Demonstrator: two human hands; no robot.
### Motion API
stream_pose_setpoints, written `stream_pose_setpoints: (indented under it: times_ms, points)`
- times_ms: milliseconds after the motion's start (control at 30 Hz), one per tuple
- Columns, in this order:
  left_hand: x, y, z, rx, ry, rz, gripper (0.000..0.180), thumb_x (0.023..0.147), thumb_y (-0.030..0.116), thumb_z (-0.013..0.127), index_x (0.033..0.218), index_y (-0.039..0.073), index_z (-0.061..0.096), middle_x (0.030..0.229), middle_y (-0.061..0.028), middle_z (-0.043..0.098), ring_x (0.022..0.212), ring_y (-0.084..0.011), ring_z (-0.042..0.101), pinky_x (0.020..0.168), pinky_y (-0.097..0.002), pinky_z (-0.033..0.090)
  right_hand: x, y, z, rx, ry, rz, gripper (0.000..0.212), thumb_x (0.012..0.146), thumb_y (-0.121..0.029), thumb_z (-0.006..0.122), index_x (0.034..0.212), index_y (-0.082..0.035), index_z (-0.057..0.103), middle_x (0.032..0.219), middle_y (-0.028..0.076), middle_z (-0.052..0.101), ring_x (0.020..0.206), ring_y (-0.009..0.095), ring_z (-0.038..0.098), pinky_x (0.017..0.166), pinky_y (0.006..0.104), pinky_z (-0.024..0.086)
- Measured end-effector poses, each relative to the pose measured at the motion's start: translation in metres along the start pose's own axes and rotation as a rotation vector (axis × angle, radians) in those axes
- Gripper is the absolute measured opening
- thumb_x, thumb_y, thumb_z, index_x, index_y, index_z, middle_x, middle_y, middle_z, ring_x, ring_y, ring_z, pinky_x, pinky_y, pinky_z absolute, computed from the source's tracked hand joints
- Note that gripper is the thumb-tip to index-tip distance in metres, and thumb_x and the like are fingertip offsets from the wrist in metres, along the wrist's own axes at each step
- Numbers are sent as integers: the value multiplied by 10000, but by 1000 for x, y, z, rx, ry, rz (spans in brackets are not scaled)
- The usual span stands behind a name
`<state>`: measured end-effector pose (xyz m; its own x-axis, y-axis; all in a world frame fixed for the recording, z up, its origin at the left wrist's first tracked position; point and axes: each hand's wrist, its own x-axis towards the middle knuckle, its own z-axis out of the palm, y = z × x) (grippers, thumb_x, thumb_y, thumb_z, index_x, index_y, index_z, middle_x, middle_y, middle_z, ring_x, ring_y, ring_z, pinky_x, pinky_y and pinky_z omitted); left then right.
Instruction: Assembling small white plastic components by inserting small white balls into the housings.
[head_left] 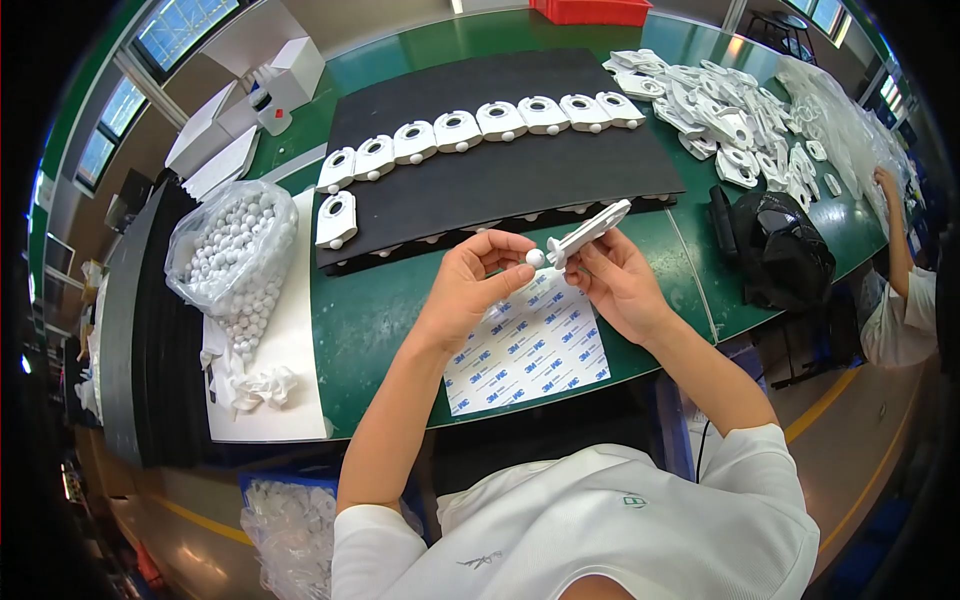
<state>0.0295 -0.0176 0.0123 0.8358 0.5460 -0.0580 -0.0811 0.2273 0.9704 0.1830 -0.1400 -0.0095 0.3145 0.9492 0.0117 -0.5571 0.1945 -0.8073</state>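
My left hand pinches a small white ball between thumb and finger. Just right of it, my right hand grips a white plastic part, tilted with its far end up to the right. The ball is close to the lower left end of this part; whether they touch I cannot tell. Below both hands lies a white sheet with blue print. Beyond them, a row of white plastic parts with round holes stands on a black foam board, each with a ball at its front edge. One more such part sits at the board's left.
A clear bag of white balls lies at the left, crumpled tissue near it. Loose white parts are heaped at the right, beside a black bag. Another person's arm reaches in at the far right.
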Motion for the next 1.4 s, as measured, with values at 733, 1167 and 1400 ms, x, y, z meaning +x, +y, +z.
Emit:
stream_pose_setpoints:
  times_ms: [733,1167,1400]
  points:
    - [-2,-3,-4,398,268,424,325,689,159,765,552,29,499,490,23,482,459,-32,381,419,-197,288,27,-22,34,-346,-108,-46,272,883,-122,533,1128,-31,459,856,3,551,667,57,480,595,192,380]
    - [-8,0,-12,697,375,957,448,804,351,609,531,29,462,490,-70,420,442,-211,417,429,-290,315,163,31,109,-838,-212,98,452,762,-132,653,1147,44,497,779,104,618,637,122,561,557,240,468]
    - [-2,1,-6,789,288,1019,471,862,368,518,528,38,481,497,-68,430,448,-223,444,429,-305,313,182,53,92,-847,-166,-84,429,715,-191,691,1039,61,565,745,119,628,556,133,590,557,269,482]
